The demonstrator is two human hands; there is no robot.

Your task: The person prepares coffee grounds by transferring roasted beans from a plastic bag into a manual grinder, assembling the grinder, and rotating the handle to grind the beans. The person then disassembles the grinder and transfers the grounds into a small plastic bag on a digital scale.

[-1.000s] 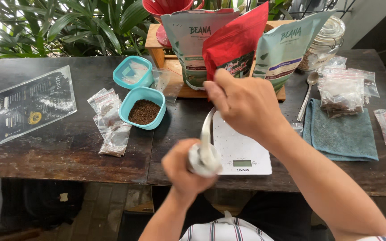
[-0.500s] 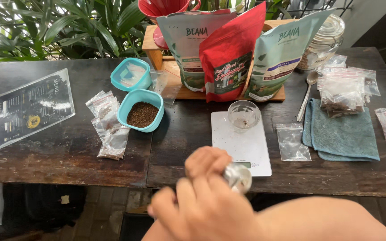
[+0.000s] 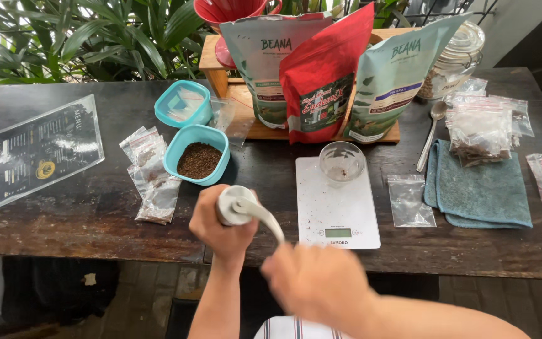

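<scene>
My left hand (image 3: pixel 221 227) grips the body of a silver hand grinder (image 3: pixel 234 205), held upright over the table's near edge. Its crank arm (image 3: pixel 263 218) runs toward my right hand (image 3: pixel 312 282), which is blurred with motion and closed on the crank's end. A small clear glass cup (image 3: pixel 342 162) stands on a white digital scale (image 3: pixel 337 207) just right of the grinder. A teal container of brown grounds (image 3: pixel 197 155) sits behind my left hand.
Three coffee bags (image 3: pixel 321 75) lean on a wooden stand at the back. Small plastic bags (image 3: pixel 150 172), a teal lid (image 3: pixel 183 103) and a laminated menu (image 3: pixel 32 154) lie to the left. On the right lie a teal cloth (image 3: pixel 478 188), a spoon (image 3: pixel 431 132) and an empty bag (image 3: pixel 409 201).
The grinder moved from over the scale toward the table's near edge and left. My right hand swung round from above it to the near right side, turning the crank. The glass cup now shows uncovered.
</scene>
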